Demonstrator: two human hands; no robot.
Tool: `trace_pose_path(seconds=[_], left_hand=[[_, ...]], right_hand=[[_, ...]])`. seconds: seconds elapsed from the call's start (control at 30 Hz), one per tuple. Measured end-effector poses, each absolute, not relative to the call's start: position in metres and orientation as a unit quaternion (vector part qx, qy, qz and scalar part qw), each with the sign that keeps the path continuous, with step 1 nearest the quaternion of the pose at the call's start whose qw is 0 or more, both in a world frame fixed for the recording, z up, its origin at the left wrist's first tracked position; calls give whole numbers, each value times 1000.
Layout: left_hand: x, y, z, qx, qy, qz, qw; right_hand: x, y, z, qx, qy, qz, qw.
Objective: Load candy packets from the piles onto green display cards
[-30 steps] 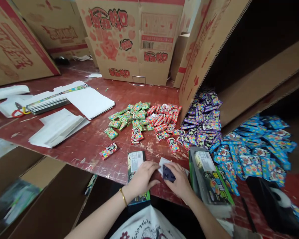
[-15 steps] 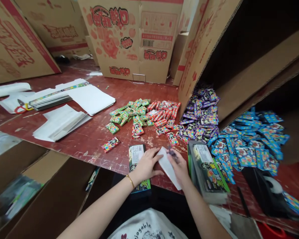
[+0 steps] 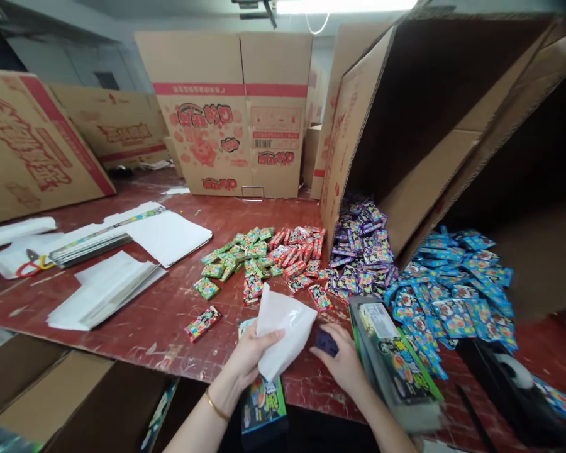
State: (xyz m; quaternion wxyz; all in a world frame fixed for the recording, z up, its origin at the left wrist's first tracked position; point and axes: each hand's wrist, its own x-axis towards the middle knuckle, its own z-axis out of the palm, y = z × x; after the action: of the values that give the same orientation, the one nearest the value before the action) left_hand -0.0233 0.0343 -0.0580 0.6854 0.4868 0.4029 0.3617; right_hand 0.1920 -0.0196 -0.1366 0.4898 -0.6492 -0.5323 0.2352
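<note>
My left hand (image 3: 252, 353) grips a piece of white paper (image 3: 288, 328), thumb on top; it flares out toward the right, and I cannot tell whether it is a sheet or a bag. My right hand (image 3: 343, 360) curls around a small dark purple block (image 3: 327, 343), just right of the paper. Partly under the left hand and paper lies a dark printed box (image 3: 264, 409) with green and blue edges. Close beside my right hand is a stack of similar printed packages (image 3: 399, 358).
Beyond my hands lie piles of small green packets (image 3: 236, 255), red packets (image 3: 302, 251), purple packets (image 3: 365, 245) and blue packets (image 3: 457, 302). White papers (image 3: 170, 239) and scissors (image 3: 33, 264) lie left. Large cartons (image 3: 226, 145) stand behind; an open carton (image 3: 358, 126) leans at right.
The white paper has moved up and left into my left hand and spread wider. My right hand has come away from it, holding the dark block. The view has tilted up.
</note>
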Motion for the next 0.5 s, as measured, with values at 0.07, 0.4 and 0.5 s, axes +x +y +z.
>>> trace_pose_path(seconds=[0.07,0.4,0.5], left_hand=[[-21,25,-52,448,403,371,706],[25,-7,-36,445,382,368,721],[20,2,-31,521,363,358,684]], right_hand=[[183,-25,-135,-640,-557,245,470],[202,-89,-63,-506,-331,450,657],[259,-162,-83,-563,-344,498,563]])
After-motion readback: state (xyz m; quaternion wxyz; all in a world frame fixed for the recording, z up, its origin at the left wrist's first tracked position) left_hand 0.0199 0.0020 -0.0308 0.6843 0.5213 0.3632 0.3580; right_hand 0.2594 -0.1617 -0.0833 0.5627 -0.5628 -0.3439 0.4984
